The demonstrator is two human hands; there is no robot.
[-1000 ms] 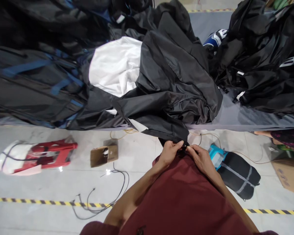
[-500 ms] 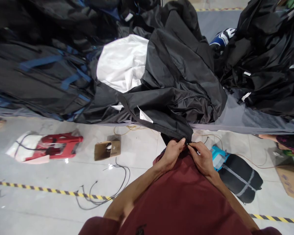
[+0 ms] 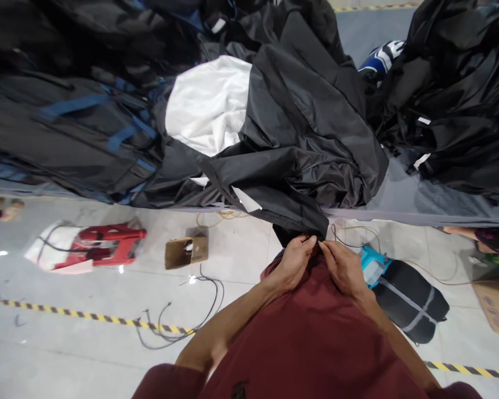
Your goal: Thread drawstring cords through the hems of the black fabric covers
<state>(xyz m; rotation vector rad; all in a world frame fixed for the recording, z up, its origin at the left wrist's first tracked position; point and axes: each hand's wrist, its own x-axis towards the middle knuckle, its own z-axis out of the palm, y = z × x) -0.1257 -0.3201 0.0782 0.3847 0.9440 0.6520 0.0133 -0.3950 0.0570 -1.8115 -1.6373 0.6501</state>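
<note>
A black garment (image 3: 299,144) with a white panel (image 3: 210,105) hangs off the edge of the grey table (image 3: 419,199) toward me. My left hand (image 3: 295,260) and my right hand (image 3: 343,266) meet at its lowest corner (image 3: 311,227), just above my maroon shirt. Both pinch the black fabric edge between thumb and fingers. A thin dark cord (image 3: 345,241) loops off just right of my right hand. A white label (image 3: 245,199) shows on the garment's underside.
Heaps of black fabric with blue straps (image 3: 66,127) lie at the left, more black garments (image 3: 461,111) at the right. On the floor lie a red stool (image 3: 103,244), a small cardboard box (image 3: 186,250), loose cables (image 3: 183,321), a black rolled bag (image 3: 411,302) and yellow-black tape (image 3: 66,315).
My hands stay pinched on the garment's corner with small finger shifts. The view has drifted slightly left, and a cord loop now shows beside my right hand.
</note>
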